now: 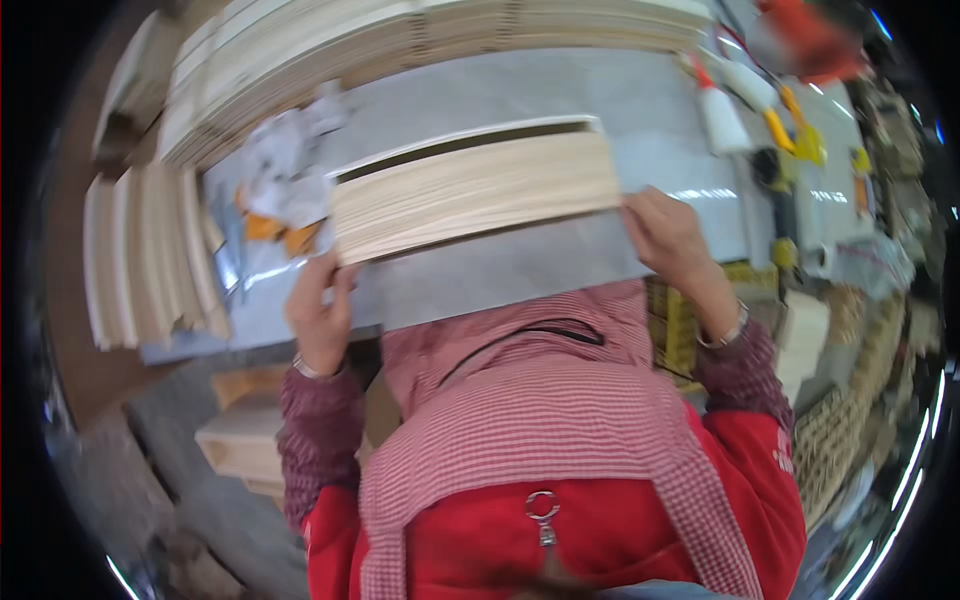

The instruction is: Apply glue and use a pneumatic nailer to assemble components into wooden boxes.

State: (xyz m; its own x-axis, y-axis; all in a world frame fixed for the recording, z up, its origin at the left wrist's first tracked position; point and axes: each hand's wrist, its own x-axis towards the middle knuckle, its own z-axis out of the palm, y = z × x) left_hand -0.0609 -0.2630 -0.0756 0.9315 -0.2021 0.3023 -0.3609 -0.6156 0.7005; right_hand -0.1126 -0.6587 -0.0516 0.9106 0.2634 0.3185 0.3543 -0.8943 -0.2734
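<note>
A stack of thin pale wooden boards [475, 190] lies on the grey worktable [560, 90] right in front of me, its long edge facing me. My left hand [318, 305] grips the stack's left end. At the stack's right end, my right hand [668, 235] holds the near corner. Both wrists wear bracelets, and both sleeves are dark red check. A red-and-white checked apron [540, 400] over a red top fills the lower middle of the view.
Long piles of pale boards [400, 40] run along the table's far side, and more boards [150, 250] lie at the left. Crumpled cloth [285, 160] sits left of the stack. White glue bottles with orange tips [735, 95] stand at the right. Wooden pieces [245, 430] lie on the floor below left.
</note>
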